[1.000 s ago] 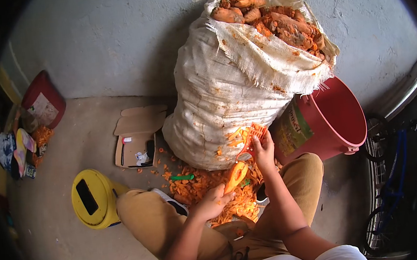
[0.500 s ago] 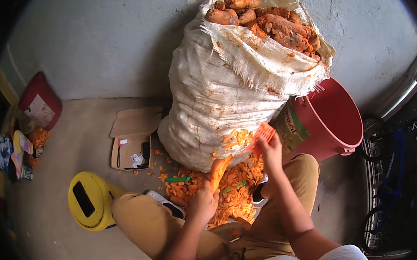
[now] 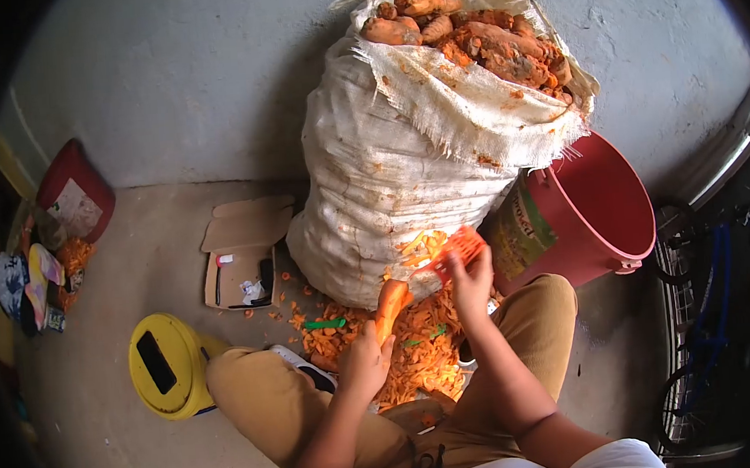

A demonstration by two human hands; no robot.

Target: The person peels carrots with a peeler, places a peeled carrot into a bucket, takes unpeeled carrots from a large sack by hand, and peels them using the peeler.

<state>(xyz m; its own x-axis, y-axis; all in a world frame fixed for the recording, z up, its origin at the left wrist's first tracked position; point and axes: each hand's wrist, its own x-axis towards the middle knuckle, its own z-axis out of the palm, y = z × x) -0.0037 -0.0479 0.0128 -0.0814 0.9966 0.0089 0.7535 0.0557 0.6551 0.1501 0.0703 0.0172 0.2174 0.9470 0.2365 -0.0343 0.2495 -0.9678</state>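
Observation:
My left hand (image 3: 365,361) is wrapped round the lower end of a carrot (image 3: 391,307), which tilts upward and shows bright orange, partly peeled sides. In my right hand (image 3: 474,283) is a red plastic peeler (image 3: 461,250) with slots, held just right of the carrot and apart from it. Behind both hands stands a tall white woven sack (image 3: 387,163), its top full of unpeeled carrots (image 3: 510,55). Orange peelings (image 3: 427,352) lie heaped on the floor below my hands, and some cling to the sack's front.
A red bucket (image 3: 596,218) stands against the sack's right side. To the left are an open cardboard box (image 3: 241,243) with small items and a yellow container (image 3: 163,370) with a dark phone-like slab on top. A bicycle (image 3: 703,324) is at far right.
My right hand with the peeler has shifted slightly left and down, closer to the carrot. The carrot has tilted a little in my left hand. The view has shifted slightly.

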